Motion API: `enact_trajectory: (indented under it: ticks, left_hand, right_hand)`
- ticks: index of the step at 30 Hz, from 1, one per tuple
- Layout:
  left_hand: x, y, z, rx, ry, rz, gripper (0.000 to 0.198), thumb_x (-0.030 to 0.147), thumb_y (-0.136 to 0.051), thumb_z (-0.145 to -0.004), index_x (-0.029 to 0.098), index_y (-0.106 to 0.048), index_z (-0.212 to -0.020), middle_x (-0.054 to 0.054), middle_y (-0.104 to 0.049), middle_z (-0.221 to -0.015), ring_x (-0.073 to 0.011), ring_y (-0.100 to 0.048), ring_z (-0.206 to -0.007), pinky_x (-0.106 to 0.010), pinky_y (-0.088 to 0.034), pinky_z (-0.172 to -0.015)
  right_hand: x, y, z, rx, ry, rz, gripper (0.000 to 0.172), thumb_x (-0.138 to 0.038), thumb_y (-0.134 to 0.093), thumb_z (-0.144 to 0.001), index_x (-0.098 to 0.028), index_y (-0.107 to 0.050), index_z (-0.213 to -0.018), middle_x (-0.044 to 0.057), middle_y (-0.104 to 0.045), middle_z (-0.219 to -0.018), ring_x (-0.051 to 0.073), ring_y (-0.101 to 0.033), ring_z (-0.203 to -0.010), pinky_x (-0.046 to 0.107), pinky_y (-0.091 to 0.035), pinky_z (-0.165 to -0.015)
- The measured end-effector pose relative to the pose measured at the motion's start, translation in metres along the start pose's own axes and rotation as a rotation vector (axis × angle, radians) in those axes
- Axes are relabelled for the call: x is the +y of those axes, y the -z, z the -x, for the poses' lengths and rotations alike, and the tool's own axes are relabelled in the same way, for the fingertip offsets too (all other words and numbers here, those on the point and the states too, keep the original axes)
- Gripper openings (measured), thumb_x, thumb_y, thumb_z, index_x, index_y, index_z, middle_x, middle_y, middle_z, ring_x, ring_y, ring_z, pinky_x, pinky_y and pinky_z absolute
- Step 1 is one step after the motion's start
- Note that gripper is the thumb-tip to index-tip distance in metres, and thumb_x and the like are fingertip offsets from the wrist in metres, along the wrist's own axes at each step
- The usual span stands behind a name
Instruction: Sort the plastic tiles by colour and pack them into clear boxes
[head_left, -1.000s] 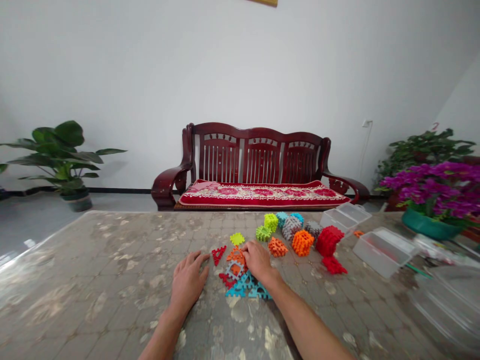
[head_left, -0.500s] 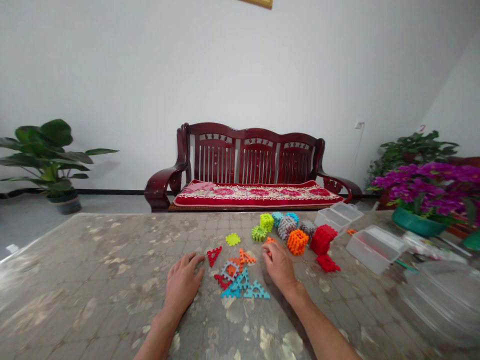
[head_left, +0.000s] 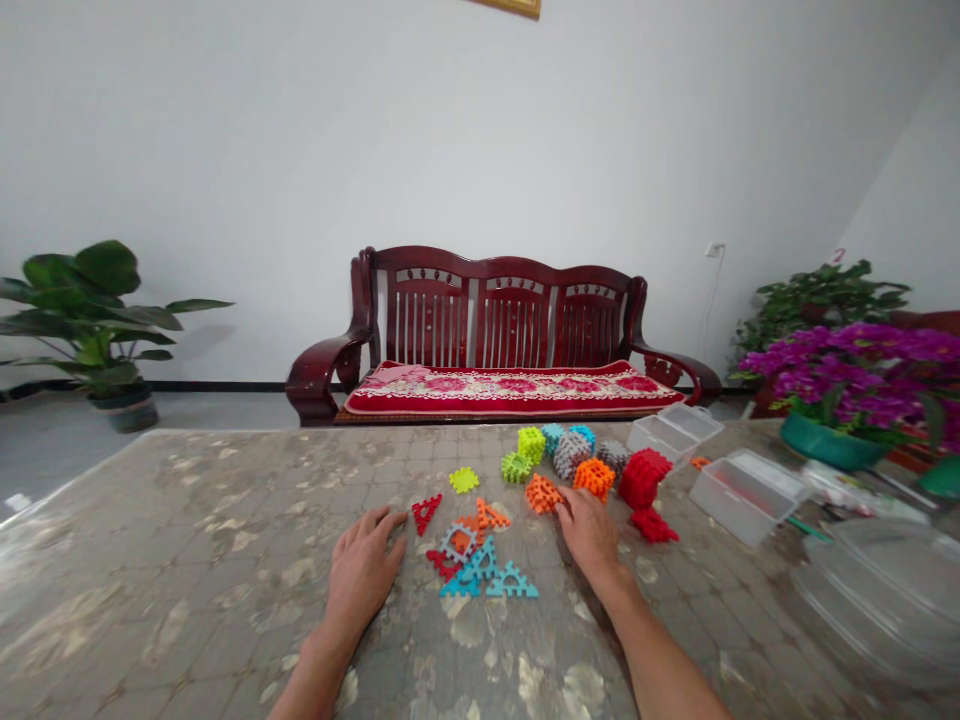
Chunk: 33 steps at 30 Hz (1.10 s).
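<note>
My left hand (head_left: 362, 570) lies flat on the table, fingers stretched out, its fingertips near a red triangle piece (head_left: 425, 512). My right hand (head_left: 589, 528) rests palm down with fingers extended, touching an orange block (head_left: 595, 477) and close to a second, flatter orange block (head_left: 541, 492). Between my hands lies a pile of flat pieces (head_left: 476, 553): blue triangles, a grey square, orange and red ones. Behind it stand green (head_left: 531, 443), grey (head_left: 571, 454), blue and red blocks (head_left: 643, 478).
Clear plastic boxes (head_left: 739, 487) and a clear lid (head_left: 885, 595) sit at the right of the marble-patterned table (head_left: 187, 540). A pot of purple flowers (head_left: 855, 385) stands at the right edge. A dark wooden bench (head_left: 502, 345) and a potted plant (head_left: 94, 325) are beyond.
My right hand has moved from the pile of flat pieces rightward and away, to the orange blocks. My left hand has stayed flat in place.
</note>
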<state>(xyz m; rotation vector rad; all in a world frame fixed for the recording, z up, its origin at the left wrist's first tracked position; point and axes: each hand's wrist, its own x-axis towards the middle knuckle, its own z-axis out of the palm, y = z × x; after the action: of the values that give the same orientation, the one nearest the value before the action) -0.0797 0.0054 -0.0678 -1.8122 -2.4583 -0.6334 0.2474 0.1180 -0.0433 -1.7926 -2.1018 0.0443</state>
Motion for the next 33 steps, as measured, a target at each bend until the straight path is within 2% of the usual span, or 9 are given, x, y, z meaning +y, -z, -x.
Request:
enact_trajectory:
  ticks: [7, 15, 22, 28, 33]
  left_hand:
    - [0.0007, 0.0014, 0.0001, -0.023, 0.007, 0.008, 0.036, 0.025, -0.049, -0.094, 0.028, -0.066, -0.125, -0.007, -0.06, -0.138, -0.0256, -0.055, -0.127, -0.044, -0.039, -0.11]
    - [0.0011, 0.0016, 0.0002, -0.013, 0.008, 0.007, 0.035, 0.025, -0.048, -0.094, 0.029, -0.066, -0.124, -0.007, -0.06, -0.138, -0.0254, -0.055, -0.126, -0.043, -0.039, -0.109]
    - [-0.001, 0.0006, 0.0002, -0.008, -0.004, 0.011, 0.035, 0.025, -0.049, -0.093, 0.029, -0.067, -0.123, -0.007, -0.061, -0.136, -0.0256, -0.056, -0.126, -0.044, -0.039, -0.109]
    - [-0.0001, 0.0013, 0.0004, -0.012, -0.003, 0.011, 0.036, 0.025, -0.049, -0.093, 0.028, -0.067, -0.124, -0.008, -0.061, -0.137, -0.0261, -0.056, -0.127, -0.044, -0.04, -0.108]
    - [0.0007, 0.0019, 0.0008, -0.012, 0.008, -0.006, 0.036, 0.025, -0.05, -0.093, 0.03, -0.067, -0.124, -0.006, -0.061, -0.137, -0.0248, -0.056, -0.127, -0.042, -0.039, -0.108]
  right_hand:
    - [-0.0001, -0.0011, -0.0029, -0.011, 0.007, 0.017, 0.029, -0.028, -0.05, -0.096, -0.024, -0.069, -0.117, 0.006, -0.071, -0.111, 0.022, -0.062, -0.108, 0.028, -0.043, -0.089]
    - [-0.0028, -0.0007, -0.0015, 0.045, 0.034, 0.048, 0.034, -0.03, -0.051, -0.096, -0.027, -0.065, -0.127, 0.006, -0.07, -0.115, 0.021, -0.062, -0.107, 0.029, -0.043, -0.088]
    - [-0.0016, -0.002, -0.0025, 0.054, 0.056, 0.047, 0.025, -0.03, -0.05, -0.097, -0.024, -0.07, -0.11, 0.006, -0.07, -0.103, 0.021, -0.063, -0.099, 0.028, -0.042, -0.082]
    - [-0.0018, -0.0025, -0.003, 0.064, 0.032, 0.021, 0.024, -0.026, -0.05, -0.097, -0.023, -0.071, -0.108, 0.006, -0.071, -0.104, 0.02, -0.063, -0.101, 0.028, -0.042, -0.083]
    - [-0.0037, -0.001, -0.0033, 0.083, -0.048, -0.027, 0.025, -0.028, -0.05, -0.097, -0.024, -0.072, -0.108, 0.005, -0.072, -0.106, 0.021, -0.065, -0.1, 0.028, -0.044, -0.08]
